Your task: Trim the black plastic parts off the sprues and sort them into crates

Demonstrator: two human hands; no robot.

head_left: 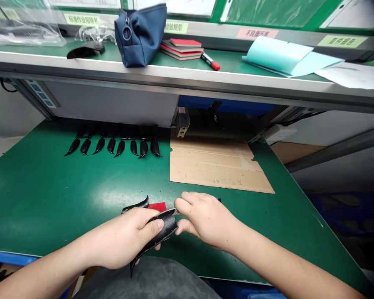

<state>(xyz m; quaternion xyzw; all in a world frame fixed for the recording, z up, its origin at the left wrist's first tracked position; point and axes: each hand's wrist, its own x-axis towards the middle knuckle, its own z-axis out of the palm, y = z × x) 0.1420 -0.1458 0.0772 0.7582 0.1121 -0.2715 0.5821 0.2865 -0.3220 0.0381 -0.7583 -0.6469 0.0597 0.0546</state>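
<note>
My left hand (127,236) is closed round a black curved carbon-pattern part (162,227), thumb pressed on its face, just above the table's near edge. My right hand (202,218) pinches that part's upper tip, fingers curled; something small and blue shows behind its knuckles. A second black curved part (137,204) lies on the green mat (50,199) just beyond my left hand, beside a small red block (158,206).
A row of several black curved parts (112,146) lies at the back left of the mat. A cardboard sheet (215,166) covers the back middle. The shelf above holds a blue pouch (140,35), notebooks (181,47), a red-capped marker (211,61) and light-blue paper (286,58).
</note>
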